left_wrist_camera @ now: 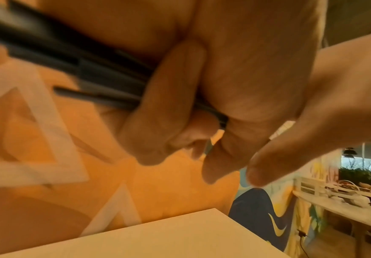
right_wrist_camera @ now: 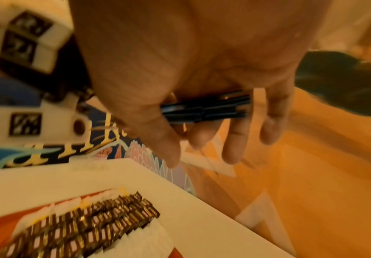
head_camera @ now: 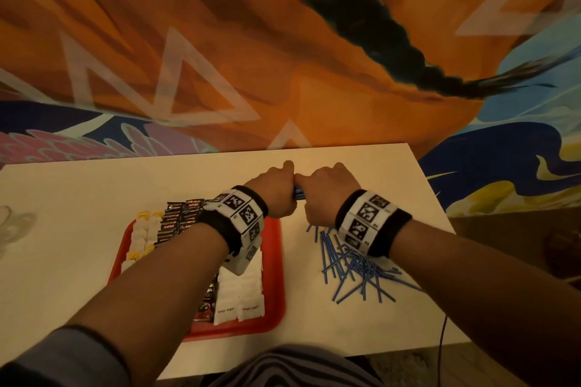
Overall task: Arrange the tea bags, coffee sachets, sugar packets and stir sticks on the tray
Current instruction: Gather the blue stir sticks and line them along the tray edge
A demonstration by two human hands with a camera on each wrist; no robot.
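Stir sticks (head_camera: 298,193), a small blue bundle of them, sit gripped between my two hands above the white table (head_camera: 78,198), just past the far right corner of the tray (head_camera: 276,317). My left hand (head_camera: 276,195) curls around one end of the bundle, fingers (left_wrist_camera: 164,108) wrapped over the sticks, and my right hand (head_camera: 327,192) meets it knuckle to knuckle, pinching the other end between thumb and forefinger while the remaining fingers (right_wrist_camera: 235,139) hang loosely extended. The rest of the sticks lie in a loose pile (head_camera: 352,264) on the table to the right of the tray, partly under my right wrist, crossing one another at many angles. The red tray rests on the table under my left forearm and holds three kinds of packet in rows running front to back: white tea bags (head_camera: 141,236) with yellow tags along its left side, dark coffee sachets (head_camera: 179,220) overlapping in rows beside them, and white sugar packets (head_camera: 242,295) stacked along the right side, the nearest ones printed with small lettering. A few more dark sachets (head_camera: 206,302) show near the front, just left of the sugar. No sticks lie in the tray.
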